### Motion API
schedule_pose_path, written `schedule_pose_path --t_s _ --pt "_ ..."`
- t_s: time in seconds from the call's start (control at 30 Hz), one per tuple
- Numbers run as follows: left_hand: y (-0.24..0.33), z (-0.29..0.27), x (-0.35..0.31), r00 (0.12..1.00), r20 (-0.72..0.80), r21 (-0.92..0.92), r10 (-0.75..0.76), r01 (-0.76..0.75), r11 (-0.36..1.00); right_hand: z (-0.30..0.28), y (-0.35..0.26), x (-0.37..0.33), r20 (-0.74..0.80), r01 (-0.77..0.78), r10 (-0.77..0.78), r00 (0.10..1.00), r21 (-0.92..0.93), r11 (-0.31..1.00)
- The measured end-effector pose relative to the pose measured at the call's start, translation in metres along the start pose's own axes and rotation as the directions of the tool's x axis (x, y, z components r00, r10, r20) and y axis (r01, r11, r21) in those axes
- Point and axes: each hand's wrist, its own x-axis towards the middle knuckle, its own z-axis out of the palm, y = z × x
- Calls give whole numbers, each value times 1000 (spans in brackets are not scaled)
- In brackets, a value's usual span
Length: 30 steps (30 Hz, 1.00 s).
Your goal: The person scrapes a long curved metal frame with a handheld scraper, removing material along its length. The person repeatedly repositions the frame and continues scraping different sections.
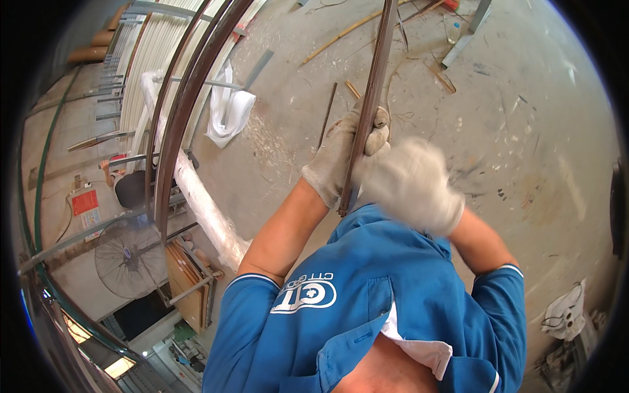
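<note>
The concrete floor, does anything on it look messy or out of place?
Yes. Loose sticks and metal offcuts lie scattered on the concrete floor beyond the gloved left hand, and a crumpled white sheet lies beside the long profiles.

Matt brown metal strip [371, 98], cloth gloves [337, 154]

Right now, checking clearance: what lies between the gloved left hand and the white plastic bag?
Head view: bare concrete floor, crossed by one thin rod, between left hand and white plastic bag.

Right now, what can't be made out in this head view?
- Right hand: motion-blurred; its grip cannot be told.
- Long dark metal strip: far end cut off by the top edge.
- Left hand: glove hides the fingers, closed on the strip.
- Person by the wrapped bundle: mostly hidden behind curved rails.
</note>
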Motion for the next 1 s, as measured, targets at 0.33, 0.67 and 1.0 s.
schedule_pose_path --t_s 0.33,0.67,1.0 --pt "-9 7 9 995 96 -144 -37 51 988 19 2 -37 -107 95 -60 992 361 928" --pt "-14 2 3 966 259 -171 8 37 985 9 159 20 -524 -238 466 713 444 864" --pt "-17 7 1 974 227 -200 -10 57 978 0 179 53 -439 -262 126 890 -264 928"
